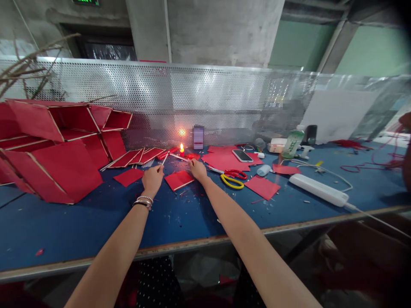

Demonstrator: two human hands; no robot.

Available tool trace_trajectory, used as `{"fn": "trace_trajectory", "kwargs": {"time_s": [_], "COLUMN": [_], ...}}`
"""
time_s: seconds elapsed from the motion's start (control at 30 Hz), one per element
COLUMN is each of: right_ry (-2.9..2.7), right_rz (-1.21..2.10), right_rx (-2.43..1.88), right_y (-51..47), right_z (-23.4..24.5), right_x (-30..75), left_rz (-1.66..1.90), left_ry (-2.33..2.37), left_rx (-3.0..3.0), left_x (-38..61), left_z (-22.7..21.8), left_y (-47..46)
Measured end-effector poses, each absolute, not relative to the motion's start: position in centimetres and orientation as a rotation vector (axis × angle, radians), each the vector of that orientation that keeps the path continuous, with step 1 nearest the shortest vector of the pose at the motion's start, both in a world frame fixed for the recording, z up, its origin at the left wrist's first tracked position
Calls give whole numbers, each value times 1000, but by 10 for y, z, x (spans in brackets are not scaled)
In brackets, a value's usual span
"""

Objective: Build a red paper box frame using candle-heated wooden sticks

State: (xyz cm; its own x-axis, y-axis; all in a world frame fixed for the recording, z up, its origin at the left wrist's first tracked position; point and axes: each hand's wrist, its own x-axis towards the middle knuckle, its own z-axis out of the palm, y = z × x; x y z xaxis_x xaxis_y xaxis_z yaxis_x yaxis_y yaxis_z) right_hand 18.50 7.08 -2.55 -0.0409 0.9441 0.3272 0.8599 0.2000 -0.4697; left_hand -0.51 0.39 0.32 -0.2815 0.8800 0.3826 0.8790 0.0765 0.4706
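My left hand [152, 179] is closed in a pinch on a thin pale stick [165, 159] that slants up toward the candle. Between the closed fingers of my right hand [197, 168] is a second thin pale stick [180, 158], reaching leftward. Their far ends come close together in front of a lit red candle [182, 149]; whether they touch I cannot tell. Below them lies a red square [179, 180] with a pale strip along its near edge. Another red piece [129, 177] is left of my left hand. Red-and-yellow-handled scissors [232, 178] lie right of my right hand.
Large red panel boxes [61, 158] stand at left beside stick-edged red panels [138, 156]. A phone [198, 137] leans upright behind; another phone [242, 155] lies on red sheets [218, 159]. A white power strip [317, 189], its cable and a green bottle [293, 143] are at right.
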Motion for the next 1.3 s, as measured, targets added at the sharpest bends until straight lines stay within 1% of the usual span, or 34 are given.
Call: {"fn": "trace_trajectory", "kwargs": {"time_s": [0.37,0.57,0.77,0.87,1.1,1.3], "right_ry": [-1697,-1587,-1475,-1414,-1633,-1882], "right_rz": [128,143,180,213,187,16], "right_rx": [-1824,-1834,-1850,-1860,-1732,-1455], "right_y": [73,72,68,68,65,62], "right_z": [-25,-22,-17,-17,-17,-22], "right_x": [189,190,192,196,191,188], "left_rz": [932,1068,1151,1144,1191,1124], "left_ry": [2324,2317,2271,2288,2249,2274], "left_rx": [2012,2137,2128,2021,1803,1786], "left_x": [-6,-3,-1,-1,-6,-4], "left_z": [-3,-4,-2,1,3,4], "left_y": [8,7,4,2,1,1]}}
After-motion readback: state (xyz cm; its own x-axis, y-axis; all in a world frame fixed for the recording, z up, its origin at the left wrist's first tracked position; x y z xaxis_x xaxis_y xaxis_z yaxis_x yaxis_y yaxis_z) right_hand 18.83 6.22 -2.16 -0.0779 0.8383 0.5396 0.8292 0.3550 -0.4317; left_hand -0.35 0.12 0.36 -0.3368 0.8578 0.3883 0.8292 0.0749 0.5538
